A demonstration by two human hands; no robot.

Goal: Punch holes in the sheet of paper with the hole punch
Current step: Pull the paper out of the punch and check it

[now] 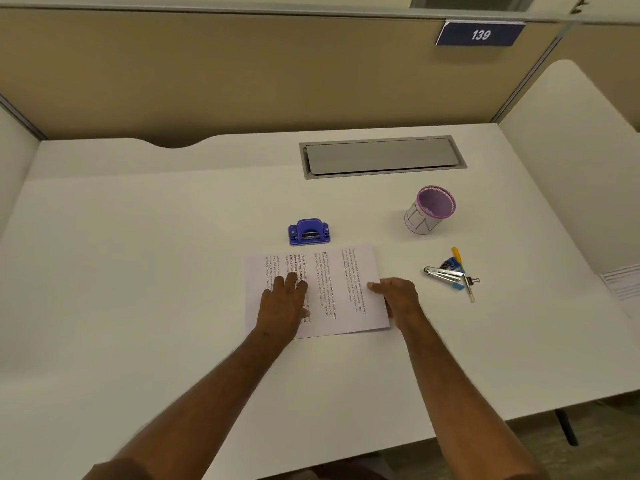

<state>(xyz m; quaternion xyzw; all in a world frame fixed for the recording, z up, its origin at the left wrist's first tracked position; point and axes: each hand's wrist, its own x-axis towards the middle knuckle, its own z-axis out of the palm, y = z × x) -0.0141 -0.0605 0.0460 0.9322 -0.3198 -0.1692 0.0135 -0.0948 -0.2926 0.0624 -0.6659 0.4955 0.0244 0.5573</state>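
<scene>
lying flat near the middle of the white desk (138, 271) is one sheet of paper (343, 289), printed with lines of text that run sideways to the viewer. two bare hands are on it. the left hand (284, 303) rests palm down on the sheet's left half, fingers spread and flat, gripping nothing. the right hand (394, 296) sits at the sheet's right edge, its thumb on top of the paper and its fingers curled at or under the edge; whether it is actually pinching the sheet cannot be told. one blue hole punch (309, 232) stands just beyond the far edge of the paper, apart from it, and neither hand touches it. to the right and farther back stands one upright mesh pen cup (429, 210) with a purple rim. nearer, to the right of the paper and well clear of it, lies a small cluster of stationery: one silver stapler (443, 273), one black binder clip (471, 280), one yellow-handled tool (457, 255) and some blue pieces too small to identify. one grey cable hatch (382, 156) is set into the desk near the back. one dark blue plate reading 139 (480, 34) hangs on the tan partition (207, 71) behind. at the far right edge of the desk a stack of further papers (621, 282) is partly in view, its count unclear.
</scene>
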